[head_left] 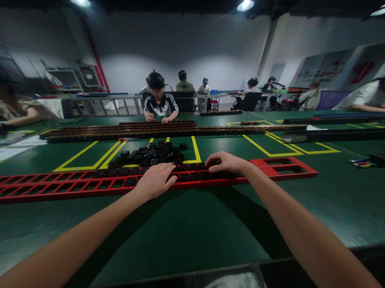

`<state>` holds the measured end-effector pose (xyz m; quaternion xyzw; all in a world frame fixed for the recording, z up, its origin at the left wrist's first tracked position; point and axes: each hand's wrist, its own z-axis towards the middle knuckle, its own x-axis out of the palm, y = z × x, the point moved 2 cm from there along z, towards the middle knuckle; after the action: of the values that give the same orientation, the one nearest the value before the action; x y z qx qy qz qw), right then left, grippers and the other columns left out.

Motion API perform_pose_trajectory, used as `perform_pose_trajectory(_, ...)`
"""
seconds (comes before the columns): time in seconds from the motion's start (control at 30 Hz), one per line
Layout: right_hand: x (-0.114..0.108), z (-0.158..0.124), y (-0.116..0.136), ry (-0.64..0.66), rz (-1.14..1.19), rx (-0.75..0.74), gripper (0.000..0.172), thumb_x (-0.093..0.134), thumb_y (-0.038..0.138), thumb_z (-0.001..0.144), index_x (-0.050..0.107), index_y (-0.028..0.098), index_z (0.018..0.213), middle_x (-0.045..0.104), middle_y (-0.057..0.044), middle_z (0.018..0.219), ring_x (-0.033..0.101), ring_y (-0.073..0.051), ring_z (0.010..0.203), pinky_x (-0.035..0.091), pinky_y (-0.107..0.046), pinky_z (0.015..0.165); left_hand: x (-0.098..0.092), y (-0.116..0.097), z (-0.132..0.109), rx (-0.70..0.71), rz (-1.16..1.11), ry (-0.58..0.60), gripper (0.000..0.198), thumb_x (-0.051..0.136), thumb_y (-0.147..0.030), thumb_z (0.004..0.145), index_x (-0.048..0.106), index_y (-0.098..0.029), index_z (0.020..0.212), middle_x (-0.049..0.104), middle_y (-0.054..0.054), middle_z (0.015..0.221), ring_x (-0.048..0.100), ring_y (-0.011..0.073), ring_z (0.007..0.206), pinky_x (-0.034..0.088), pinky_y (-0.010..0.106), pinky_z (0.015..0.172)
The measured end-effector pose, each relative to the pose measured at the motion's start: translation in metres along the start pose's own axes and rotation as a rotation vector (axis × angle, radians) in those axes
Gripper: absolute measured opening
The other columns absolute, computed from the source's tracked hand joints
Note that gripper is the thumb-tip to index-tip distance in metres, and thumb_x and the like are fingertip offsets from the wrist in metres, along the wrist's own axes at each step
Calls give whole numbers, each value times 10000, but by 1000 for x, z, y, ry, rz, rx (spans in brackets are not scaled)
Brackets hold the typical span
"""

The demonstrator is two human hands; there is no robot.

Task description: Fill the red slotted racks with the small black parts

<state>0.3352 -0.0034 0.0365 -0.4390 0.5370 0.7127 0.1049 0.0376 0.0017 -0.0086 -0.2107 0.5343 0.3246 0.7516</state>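
A long red frame (pixel 269 170) with two rows of slots lies across the green table. Small black square pieces (pixel 193 175) fill many of its middle slots, while the slots on the left show bare. My left hand (pixel 155 181) rests over the filled part, fingers stretched out and thumb apart. Further right, my right hand (pixel 226 162) bends over the same frame, its fingers curled toward the thumb at the black pieces. Whatever is between those fingertips is hidden. Just behind the frame is a heap of loose black pieces (pixel 150 154).
Long brown and black strips (pixel 120 131) lie across the table beyond the heap. Yellow tape (pixel 196 149) marks rectangles on the tabletop. Dark rails (pixel 342 134) and a bundle of coloured-tipped wires (pixel 363 163) lie at right. A person (pixel 160 103) sits opposite; others sit at both sides.
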Motion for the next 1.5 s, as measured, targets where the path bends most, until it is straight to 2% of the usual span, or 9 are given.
perform_pose_trajectory(0.1,-2,-1,1,53,10,13,289,737,339,749,740,193,998,746,-44,1007,671,-215,908,497,-329,834,1,1,0,5,13,6,519,384,-445,1008,583,-120,1360,600,142,1397,559,281,1289,425,424,1105)
perform_pose_trajectory(0.3,-3,-1,2,85,35,52,304,759,358,698,704,181,939,722,-30,889,642,-189,787,482,-297,721,1,1,0,5,25,7,515,379,-442,1012,584,-122,1359,603,138,1393,561,277,1287,425,414,1104)
perform_pose_trajectory(0.5,-4,0,1,142,-18,30,282,715,401,758,716,164,911,716,-38,880,633,-190,811,467,-301,755,-1,-1,0,18,42,3,524,368,-436,1019,585,-101,1359,608,149,1386,568,277,1280,426,405,1103)
perform_pose_trajectory(0.7,-4,2,-5,142,-18,47,339,723,437,763,728,153,947,727,-50,919,639,-200,848,464,-313,795,-1,-1,-1,14,30,3,525,383,-437,1015,586,-99,1362,602,155,1393,565,288,1284,426,423,1104)
perform_pose_trajectory(0.93,-5,2,-9,114,-30,32,278,744,397,756,747,161,902,717,-53,908,631,-193,828,466,-316,774,0,0,0,3,20,17,541,375,-450,1017,569,-100,1381,580,147,1422,541,294,1310,420,441,1112)
perform_pose_trajectory(1.07,-5,4,-12,-19,-137,-78,206,720,352,784,764,166,860,691,-62,940,621,-189,863,464,-300,792,1,0,0,-4,15,19,543,382,-450,1015,560,-102,1391,579,143,1424,538,286,1315,418,433,1116)
perform_pose_trajectory(1.2,-8,7,-25,-348,-337,60,176,613,272,870,746,157,853,691,-62,851,601,-172,764,441,-284,721,2,0,0,-12,9,19,535,390,-451,1010,568,-110,1382,577,142,1428,537,289,1316,423,444,1110)
perform_pose_trajectory(1.27,-7,8,-33,-415,-464,117,177,596,246,882,744,158,845,700,-75,866,595,-174,756,423,-280,707,2,0,0,-13,5,17,536,389,-455,1010,570,-112,1379,574,142,1431,535,291,1317,424,447,1108)
perform_pose_trajectory(1.5,1,11,-45,-199,-558,247,345,449,273,984,699,173,769,709,-77,814,595,-178,733,382,-269,689,4,1,1,-11,-4,13,540,391,-458,1008,566,-112,1384,573,141,1430,530,285,1318,415,439,1113)
